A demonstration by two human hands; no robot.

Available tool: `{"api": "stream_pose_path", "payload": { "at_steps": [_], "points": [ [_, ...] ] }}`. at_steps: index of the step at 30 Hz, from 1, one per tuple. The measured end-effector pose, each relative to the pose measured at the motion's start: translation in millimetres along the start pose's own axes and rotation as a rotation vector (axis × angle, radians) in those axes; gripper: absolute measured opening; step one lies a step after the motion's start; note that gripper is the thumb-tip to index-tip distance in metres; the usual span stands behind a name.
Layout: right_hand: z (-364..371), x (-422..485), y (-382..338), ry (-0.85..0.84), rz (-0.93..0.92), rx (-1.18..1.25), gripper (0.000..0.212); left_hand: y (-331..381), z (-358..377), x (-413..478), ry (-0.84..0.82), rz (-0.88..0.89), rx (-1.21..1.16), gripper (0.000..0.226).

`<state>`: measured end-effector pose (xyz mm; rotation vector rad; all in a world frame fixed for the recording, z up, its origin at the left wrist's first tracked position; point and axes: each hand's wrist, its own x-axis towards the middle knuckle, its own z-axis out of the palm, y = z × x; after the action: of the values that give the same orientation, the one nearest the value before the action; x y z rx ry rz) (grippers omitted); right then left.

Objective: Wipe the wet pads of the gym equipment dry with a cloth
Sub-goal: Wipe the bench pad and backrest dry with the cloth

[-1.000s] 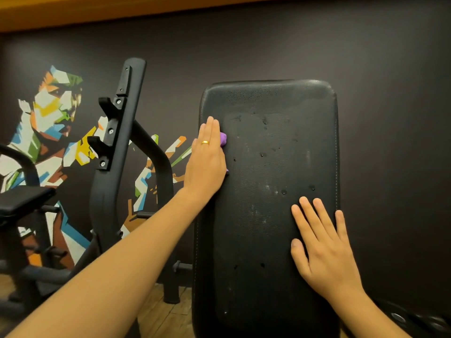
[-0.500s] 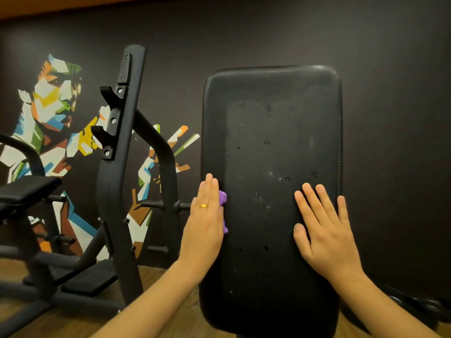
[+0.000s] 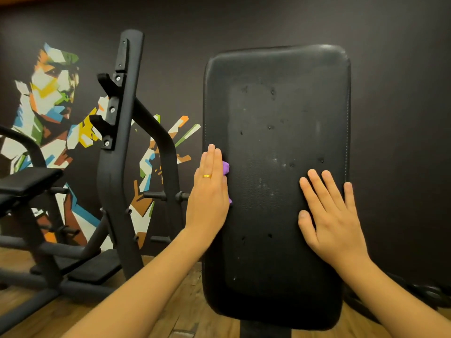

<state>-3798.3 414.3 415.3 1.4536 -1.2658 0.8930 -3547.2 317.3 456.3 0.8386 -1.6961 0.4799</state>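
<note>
An upright black gym pad (image 3: 275, 113) fills the middle of the head view, with small water drops and pale smears scattered over its face. My left hand (image 3: 210, 191) lies flat with straight fingers against the pad's left edge. It presses a purple cloth (image 3: 226, 167) onto the pad, and only small bits of the cloth show beside the hand. My right hand (image 3: 329, 215) rests flat, fingers spread, on the right half of the pad and holds nothing.
A black rack upright (image 3: 122, 142) with hooks stands close to the left of the pad. Further left is a padded bench seat (image 3: 26, 181). A dark wall with a coloured mural is behind. Below is wood floor (image 3: 170, 313), with dark weight plates (image 3: 429, 293) at lower right.
My left hand has slid the cloth down the pad's left edge, from the upper part to about mid height. My right hand has stayed flat on the pad.
</note>
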Motion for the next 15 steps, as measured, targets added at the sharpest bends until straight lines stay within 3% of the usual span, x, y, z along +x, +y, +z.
{"api": "stream_pose_path", "payload": {
  "at_steps": [7, 10, 15],
  "points": [
    [-1, -1, 0, -0.014, 0.016, -0.004, 0.063, 0, 8, -67, -0.042, 0.004, -0.090, 0.067],
    [0, -1, 0, -0.004, 0.012, -0.002, 0.063, -3, 18, -110, -0.084, 0.028, -0.011, 0.069],
    [0, 0, 0, 0.004, 0.012, -0.012, 0.063, -6, 29, -167, -0.127, -0.012, -0.215, 0.101]
  ]
}}
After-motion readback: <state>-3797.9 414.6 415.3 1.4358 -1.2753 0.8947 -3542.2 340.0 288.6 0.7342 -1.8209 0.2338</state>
